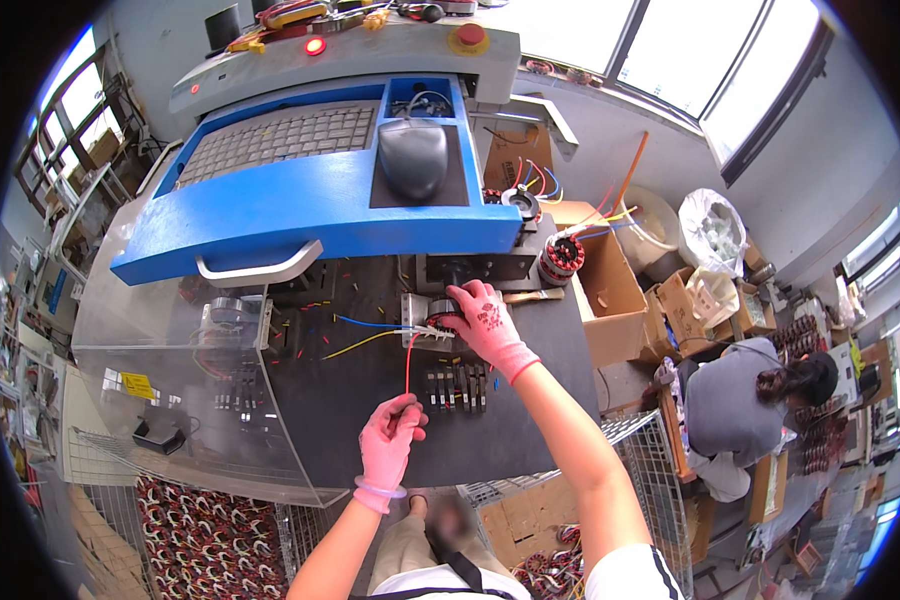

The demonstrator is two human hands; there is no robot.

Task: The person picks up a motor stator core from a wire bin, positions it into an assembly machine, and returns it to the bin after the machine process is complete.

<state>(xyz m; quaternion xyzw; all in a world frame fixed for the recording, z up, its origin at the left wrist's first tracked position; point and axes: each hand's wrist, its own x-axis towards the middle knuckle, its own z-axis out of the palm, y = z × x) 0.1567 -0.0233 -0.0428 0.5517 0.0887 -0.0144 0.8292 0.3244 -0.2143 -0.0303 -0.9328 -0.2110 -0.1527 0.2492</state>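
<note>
I record the round part [439, 310] on the table [360, 385], just below the blue drawer [290, 210] in my view. My right hand [486, 328] clasps it; my left hand [388, 446], farther below the drawer, pinches a red wire [408, 368] (it runs straight). The two hands are apart.

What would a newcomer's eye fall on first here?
Probably the bright blue tray across the upper middle, bearing a grey keyboard and rounded black mouse. Below it, the pink-gloved left hand pinches a thin red wire and the pink-gloved right hand touches a dark round part. A round red light glows above the tray.
</note>
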